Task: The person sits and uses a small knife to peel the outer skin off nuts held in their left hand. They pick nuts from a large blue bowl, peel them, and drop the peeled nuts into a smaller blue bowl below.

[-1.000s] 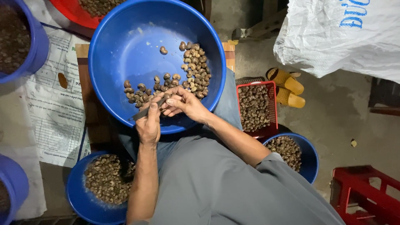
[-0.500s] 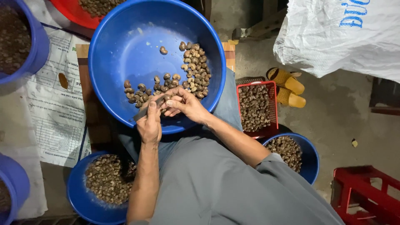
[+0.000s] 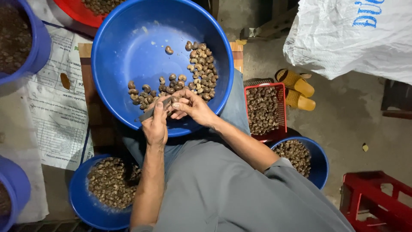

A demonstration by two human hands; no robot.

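Note:
A large blue basin (image 3: 128, 51) sits in front of me with a scatter of brown cashew nuts (image 3: 201, 68) along its near and right side. My left hand (image 3: 154, 126) is over the basin's near rim, closed around a small dark blade (image 3: 150, 114) that points left. My right hand (image 3: 193, 107) is beside it, touching it, and pinches a single nut (image 3: 174, 99) at the fingertips against the blade. Both hands meet just above the nuts at the near edge of the basin.
A blue bowl of nuts (image 3: 107, 184) lies at lower left, another blue bowl (image 3: 300, 157) at lower right, and a red basket of nuts (image 3: 264, 109) right of the basin. Printed paper (image 3: 56, 116), yellow sandals (image 3: 296, 88), a white sack (image 3: 356, 38) and a red crate (image 3: 377, 202) surround them.
Both hands stay at the basin's near rim. The fingers have shifted slightly around the nut and blade; nothing else has moved.

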